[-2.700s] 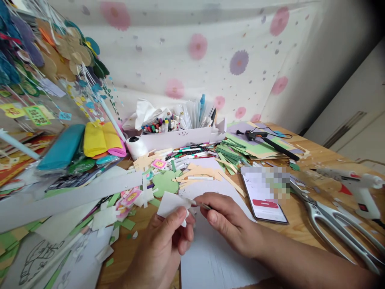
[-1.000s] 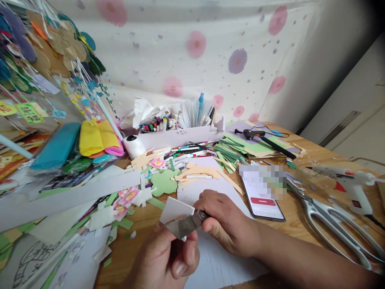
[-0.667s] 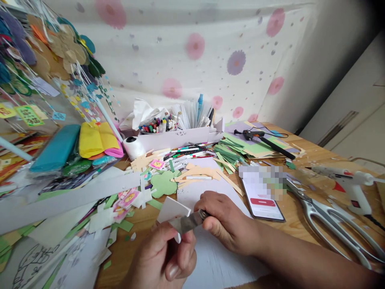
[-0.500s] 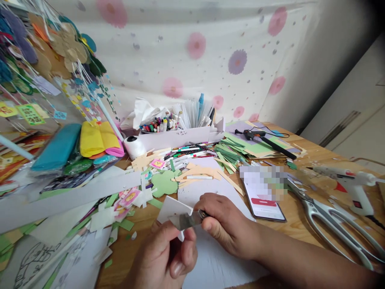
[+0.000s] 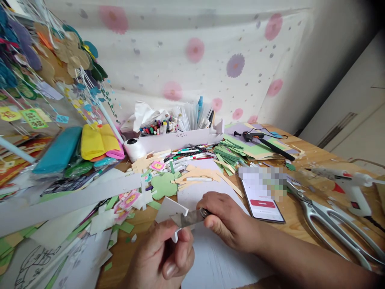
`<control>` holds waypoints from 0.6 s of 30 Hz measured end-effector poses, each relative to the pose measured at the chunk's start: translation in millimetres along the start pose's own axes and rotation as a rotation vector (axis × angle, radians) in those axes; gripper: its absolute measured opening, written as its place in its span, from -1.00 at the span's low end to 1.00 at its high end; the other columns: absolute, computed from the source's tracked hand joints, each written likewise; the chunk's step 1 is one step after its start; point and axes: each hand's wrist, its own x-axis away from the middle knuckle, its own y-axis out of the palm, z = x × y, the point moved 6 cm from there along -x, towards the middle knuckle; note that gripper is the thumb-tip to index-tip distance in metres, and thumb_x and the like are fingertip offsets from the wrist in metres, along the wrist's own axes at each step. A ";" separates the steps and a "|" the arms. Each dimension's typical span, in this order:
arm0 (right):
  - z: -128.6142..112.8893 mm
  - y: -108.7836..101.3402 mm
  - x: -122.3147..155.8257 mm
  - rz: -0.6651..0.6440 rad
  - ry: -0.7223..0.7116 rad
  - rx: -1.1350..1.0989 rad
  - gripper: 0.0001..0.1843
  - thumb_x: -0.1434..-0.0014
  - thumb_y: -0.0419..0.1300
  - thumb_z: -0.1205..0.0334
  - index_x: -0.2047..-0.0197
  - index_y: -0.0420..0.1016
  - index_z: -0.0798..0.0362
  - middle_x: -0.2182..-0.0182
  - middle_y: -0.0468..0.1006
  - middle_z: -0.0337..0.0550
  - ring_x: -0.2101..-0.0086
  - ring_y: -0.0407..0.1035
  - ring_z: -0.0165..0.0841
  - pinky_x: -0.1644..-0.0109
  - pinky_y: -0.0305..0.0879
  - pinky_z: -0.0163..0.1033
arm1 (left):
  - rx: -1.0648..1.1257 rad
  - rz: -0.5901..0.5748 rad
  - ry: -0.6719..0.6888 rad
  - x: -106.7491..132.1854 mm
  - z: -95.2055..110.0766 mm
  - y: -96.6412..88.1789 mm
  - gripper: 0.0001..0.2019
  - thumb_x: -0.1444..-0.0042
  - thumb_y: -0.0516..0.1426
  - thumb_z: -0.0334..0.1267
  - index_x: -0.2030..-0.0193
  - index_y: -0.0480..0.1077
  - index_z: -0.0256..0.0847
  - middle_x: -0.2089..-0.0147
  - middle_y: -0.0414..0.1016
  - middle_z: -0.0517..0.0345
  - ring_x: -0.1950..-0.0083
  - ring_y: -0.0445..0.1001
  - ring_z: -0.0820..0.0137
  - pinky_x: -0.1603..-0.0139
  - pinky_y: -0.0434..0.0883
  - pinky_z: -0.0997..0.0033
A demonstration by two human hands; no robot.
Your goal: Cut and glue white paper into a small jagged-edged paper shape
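Observation:
My left hand (image 5: pixel 165 251) pinches a small piece of white board (image 5: pixel 168 209) between thumb and fingers; a narrow strip of it sticks out below the thumb. In my right hand (image 5: pixel 227 218) is a utility knife, its handle mostly hidden in the fist. The metal blade (image 5: pixel 192 218) points left and lies across the board's edge near my left thumb. Beneath both hands is a white sheet (image 5: pixel 216 257) with scored lines on it.
A phone (image 5: pixel 261 196), large scissors (image 5: pixel 325 216) and a white glue gun (image 5: pixel 349 184) lie to the right. Paper scraps and a green paper flower (image 5: pixel 164 185) cover the left. Behind stand a pen box (image 5: pixel 177 138) and a thread spool (image 5: pixel 135 150).
The knife has shifted slightly right along the board's edge, and more of its blade shows. My left hand has moved slightly left with the board.

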 end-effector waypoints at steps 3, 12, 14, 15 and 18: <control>-1.2 -1.6 0.8 0.009 -0.031 0.010 -0.46 -0.37 -0.27 -0.08 0.26 0.34 0.11 0.50 0.33 -0.18 0.47 0.21 -0.38 0.38 0.14 -0.29 | 0.007 0.010 0.034 0.9 1.4 -1.6 -0.79 0.12 0.29 -0.24 0.61 0.50 -0.36 0.75 0.32 0.27 0.73 -0.06 0.72 0.65 -0.03 0.63; -12.4 -2.8 4.8 0.077 -0.096 0.122 -0.49 -0.38 -0.26 -0.03 0.19 0.37 0.14 0.53 0.38 -0.14 0.50 0.24 -0.36 0.42 0.12 -0.29 | -0.074 0.171 0.158 -2.4 10.0 -6.7 -0.72 0.14 0.28 -0.23 0.73 0.40 -0.30 0.76 0.33 0.25 0.73 0.07 0.67 0.66 0.06 0.62; -12.9 -2.0 4.7 0.068 -0.064 0.123 -0.48 -0.38 -0.27 -0.03 0.19 0.37 0.12 0.52 0.41 -0.13 0.49 0.27 -0.35 0.41 0.15 -0.29 | -0.150 0.273 0.246 -3.4 17.3 -8.3 -0.76 0.15 0.29 -0.25 0.71 0.41 -0.28 0.72 0.38 0.23 0.72 0.10 0.66 0.65 0.09 0.62; -11.5 -1.6 4.6 0.062 -0.037 0.121 -0.47 -0.38 -0.28 -0.05 0.18 0.37 0.12 0.49 0.44 -0.12 0.47 0.30 -0.35 0.40 0.17 -0.30 | -0.185 0.308 0.289 -3.6 20.6 -8.5 -0.78 0.15 0.29 -0.26 0.69 0.42 -0.28 0.70 0.41 0.23 0.71 0.12 0.65 0.65 0.10 0.62; -1.3 -0.4 4.6 0.043 0.080 0.160 -0.45 -0.37 -0.29 -0.10 0.06 0.34 0.10 0.40 0.53 -0.09 0.42 0.39 -0.35 0.37 0.23 -0.31 | -0.241 0.365 0.363 -3.6 25.4 -9.4 -0.80 0.15 0.30 -0.26 0.66 0.44 -0.27 0.67 0.44 0.22 0.68 0.15 0.63 0.63 0.15 0.63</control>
